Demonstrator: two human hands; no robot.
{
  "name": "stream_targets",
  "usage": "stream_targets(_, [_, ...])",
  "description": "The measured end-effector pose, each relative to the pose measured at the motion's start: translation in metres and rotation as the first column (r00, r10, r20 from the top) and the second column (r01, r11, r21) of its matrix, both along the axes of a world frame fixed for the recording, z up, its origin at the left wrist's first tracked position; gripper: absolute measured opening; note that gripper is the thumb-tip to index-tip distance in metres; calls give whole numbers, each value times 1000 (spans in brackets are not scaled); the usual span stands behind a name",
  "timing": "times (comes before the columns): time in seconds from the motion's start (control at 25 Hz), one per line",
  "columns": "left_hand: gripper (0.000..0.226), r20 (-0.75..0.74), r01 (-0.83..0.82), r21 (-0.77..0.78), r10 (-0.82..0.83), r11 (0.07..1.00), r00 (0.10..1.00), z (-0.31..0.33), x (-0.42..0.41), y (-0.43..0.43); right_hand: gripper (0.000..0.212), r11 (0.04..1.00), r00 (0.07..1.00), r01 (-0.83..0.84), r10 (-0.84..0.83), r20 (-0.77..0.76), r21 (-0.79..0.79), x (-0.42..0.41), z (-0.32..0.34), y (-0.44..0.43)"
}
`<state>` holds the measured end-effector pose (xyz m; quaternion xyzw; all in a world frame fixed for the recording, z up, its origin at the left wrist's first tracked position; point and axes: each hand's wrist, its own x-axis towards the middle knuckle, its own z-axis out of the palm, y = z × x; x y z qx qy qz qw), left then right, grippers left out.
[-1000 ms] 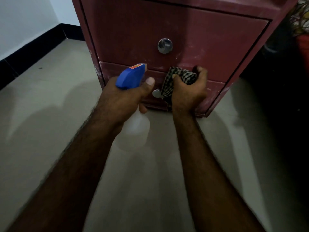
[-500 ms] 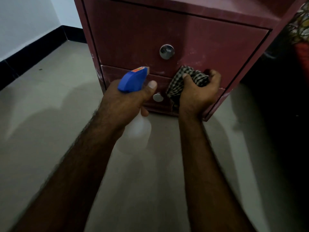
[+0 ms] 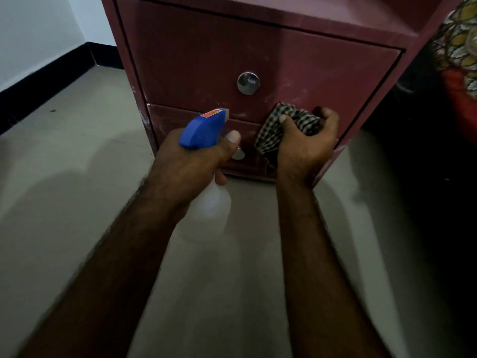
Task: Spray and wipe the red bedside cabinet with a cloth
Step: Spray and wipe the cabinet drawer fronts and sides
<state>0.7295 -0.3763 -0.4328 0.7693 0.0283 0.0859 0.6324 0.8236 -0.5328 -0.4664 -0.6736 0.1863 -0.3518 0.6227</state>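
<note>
Firstly, far left: white wall (image 3: 38, 34) with black skirting (image 3: 38, 99), meeting the grey floor (image 3: 64, 177). Background only.

Item, left hand (image 3: 191, 169): grip closed round the neck of the spray bottle (image 3: 202, 131), thumb laid along the side below the blue head. Whether a finger lies on the trigger cannot be told. The nozzle points far, toward the seam between the two drawers and close to the surface, held so, by appearance, to wet the front ahead of the cloth. The translucent body hangs below the hand, above the floor.

Item, red bedside cabinet (image 3: 193, 60): stands on the floor, centre to right, on the far side of both hands. Two drawer fronts. The upper knob (image 3: 248, 83) is fully visible; the lower knob (image 3: 238, 154) is half hidden behind the left thumb. Pale scuffs mark the left edge and the lower part of the upper drawer.

Item, checked cloth (image 3: 273, 130): bunched and pressed against the cabinet front where the drawers meet, right of the knobs. Bunching likely gives a firm pad for rubbing.

Item, right hand (image 3: 304, 148): grip closed on the cloth, fingers curled over its top. Judged step: wiping the lower right of the front, with the spray held ready beside it.

Item, far right: dark gap beside the cabinet, with patterned fabric (image 3: 459, 40) at the frame edge. Nature unclear.
</note>
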Motion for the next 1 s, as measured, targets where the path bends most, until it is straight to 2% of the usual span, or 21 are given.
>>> stream_targets(0.08, [14, -20, 18, -8, -18, 1000, 1000, -1, -1, -1, 61, 996, 994, 88, -88, 63, -2, 5, -2, -13])
stream_targets(0.16, [15, -38, 15, -11, -16, 1000, 999, -1, -1, -5, 60, 994, 990, 108, -107, 95, 1, 8, 0, -16])
stream_targets(0.32, [12, -62, 3, -13, -4, 1000, 998, -1, 0, -12, 60, 989, 998, -53, 57, 26, -136, 1, -2, 3])
stream_targets(0.36, [12, -62, 4, -14, -4, 1000, 998, -1, -1, -13, 61, 988, 998, -51, 55, 25, -148, 1, -2, 1])
stream_targets(0.48, [14, -51, 21, -13, -21, 1000, 998, -1, -2, -14, 62, 992, 991, 110, -104, 87, -58, 5, 7, -25])
stream_targets(0.56, [13, -42, 16, -8, -16, 1000, 999, 0, -3, -12, 60, 987, 980, 158, -154, 124, -25, 6, 11, -33])
stream_targets(0.8, [9, -35, 0, -30, -1, 1000, 999, -2, -1, -16, 53, 995, 998, -21, 26, 58, -100, 2, 12, -3])
stream_targets(1.0, [13, -40, 36, -5, -36, 999, 999, -1, -2, -16, 58, 995, 984, 95, -90, 155, -27, 5, 21, -23])
